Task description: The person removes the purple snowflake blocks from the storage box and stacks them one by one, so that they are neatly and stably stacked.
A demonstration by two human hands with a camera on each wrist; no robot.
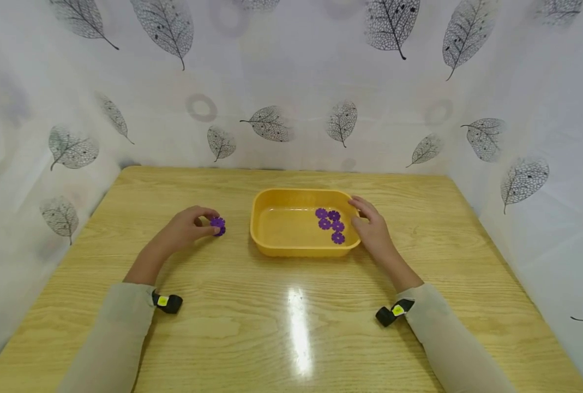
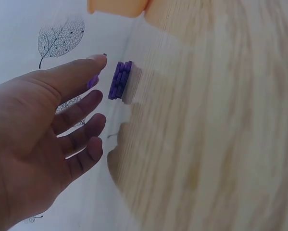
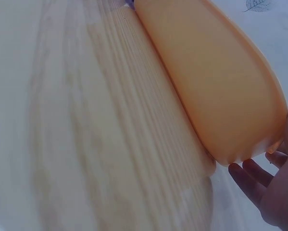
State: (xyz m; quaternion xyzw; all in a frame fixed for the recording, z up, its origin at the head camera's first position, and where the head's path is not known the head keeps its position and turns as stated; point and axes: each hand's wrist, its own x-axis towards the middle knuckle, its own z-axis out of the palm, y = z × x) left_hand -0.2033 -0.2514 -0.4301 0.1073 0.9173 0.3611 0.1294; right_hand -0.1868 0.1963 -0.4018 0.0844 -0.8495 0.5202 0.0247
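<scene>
In the head view, my left hand point(image 1: 185, 229) pinches a purple flower-shaped disc point(image 1: 217, 221) between thumb and index finger, low over the table left of the tray. Close beneath it, a short stack of purple discs point(image 2: 119, 81) stands on the wood in the left wrist view; the other left fingers are spread apart. My right hand point(image 1: 376, 232) grips the right end of the yellow plastic tray point(image 1: 301, 252), thumb at the rim and fingertips against the outer wall point(image 3: 216, 86). Several purple flower-shaped discs point(image 1: 337, 225) lie in the tray's right half.
The wooden table point(image 1: 232, 316) reaches back to a white curtain point(image 1: 291, 82) printed with grey leaves, which also hangs along both sides. A black strap with a small camera point(image 1: 168, 303) sits on the left wrist, another camera point(image 1: 386, 315) on the right.
</scene>
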